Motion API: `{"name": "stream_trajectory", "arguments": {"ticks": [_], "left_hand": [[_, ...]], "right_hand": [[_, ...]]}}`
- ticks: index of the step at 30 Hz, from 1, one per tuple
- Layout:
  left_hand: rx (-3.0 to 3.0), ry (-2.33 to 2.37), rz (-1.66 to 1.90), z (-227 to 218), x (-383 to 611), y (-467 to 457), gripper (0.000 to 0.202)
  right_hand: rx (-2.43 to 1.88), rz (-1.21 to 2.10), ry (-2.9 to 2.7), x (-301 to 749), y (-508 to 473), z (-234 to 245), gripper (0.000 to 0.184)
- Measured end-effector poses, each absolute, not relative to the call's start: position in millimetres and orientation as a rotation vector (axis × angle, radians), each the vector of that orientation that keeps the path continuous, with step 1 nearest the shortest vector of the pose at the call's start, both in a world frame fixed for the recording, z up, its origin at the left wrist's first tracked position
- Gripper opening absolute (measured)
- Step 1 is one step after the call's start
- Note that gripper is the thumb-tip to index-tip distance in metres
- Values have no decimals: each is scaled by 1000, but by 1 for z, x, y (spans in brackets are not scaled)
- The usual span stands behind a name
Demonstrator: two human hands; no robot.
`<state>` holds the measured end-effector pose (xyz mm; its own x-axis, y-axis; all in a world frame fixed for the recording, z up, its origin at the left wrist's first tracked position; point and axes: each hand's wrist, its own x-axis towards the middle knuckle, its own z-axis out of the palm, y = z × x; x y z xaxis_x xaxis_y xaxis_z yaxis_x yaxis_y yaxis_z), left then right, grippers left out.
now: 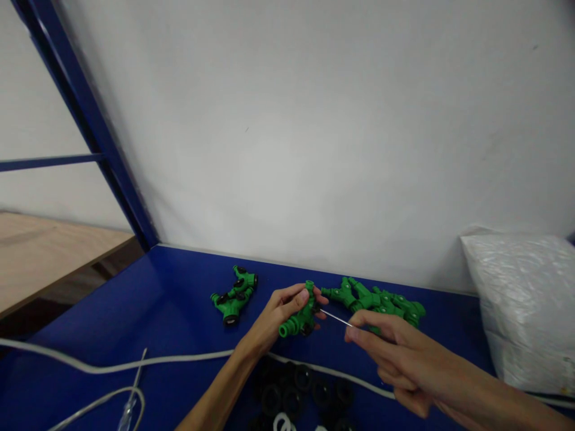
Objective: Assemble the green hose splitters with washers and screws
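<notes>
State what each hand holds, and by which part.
The left hand holds a green connector by its upper part; the right hand holds a thin metal tool by its rear end, hidden in the grip.

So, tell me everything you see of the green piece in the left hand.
The green piece looks plastic, with a narrow round end pointing up and another round end angled down left. Dark parts show on its right side and low down. The left hand holds it tilted above the blue tabletop, thumb across its near side, hiding part. A thin metal shaft from the right hand reaches its right side; what the tip engages is unclear.
</notes>
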<state>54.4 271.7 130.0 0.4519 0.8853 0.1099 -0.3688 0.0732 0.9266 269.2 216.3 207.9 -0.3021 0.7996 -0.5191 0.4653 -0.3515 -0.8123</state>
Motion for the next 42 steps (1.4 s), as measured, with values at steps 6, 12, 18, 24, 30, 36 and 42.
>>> {"name": "stream_trajectory", "arguments": {"ticks": [6, 12, 18, 24, 30, 36, 42], "left_hand": [[1083, 576, 1054, 126, 55, 274, 39], [1039, 562, 1058, 125, 53, 277, 36], [1043, 533, 1022, 123, 55, 276, 36], [1063, 554, 1030, 127, 52, 275, 38], [1135, 552, 1057, 131, 50, 272, 36], [1171, 572, 1007, 130, 53, 272, 37], [1092, 548, 1019, 126, 55, 273, 34]], "right_hand": [[-1414, 579, -2301, 268, 218, 207, 10], [-846, -957, -2639, 282, 217, 202, 51], [-667, -1240, -2689, 278, 214, 200, 44], [-754, -731, -2662, 275, 220, 197, 45], [-1490, 1357, -1826, 269, 225, 209, 26], [-1558, 1522, -1690, 274, 224, 207, 34], [-1165, -26, -2497, 284, 215, 195, 28]]}}
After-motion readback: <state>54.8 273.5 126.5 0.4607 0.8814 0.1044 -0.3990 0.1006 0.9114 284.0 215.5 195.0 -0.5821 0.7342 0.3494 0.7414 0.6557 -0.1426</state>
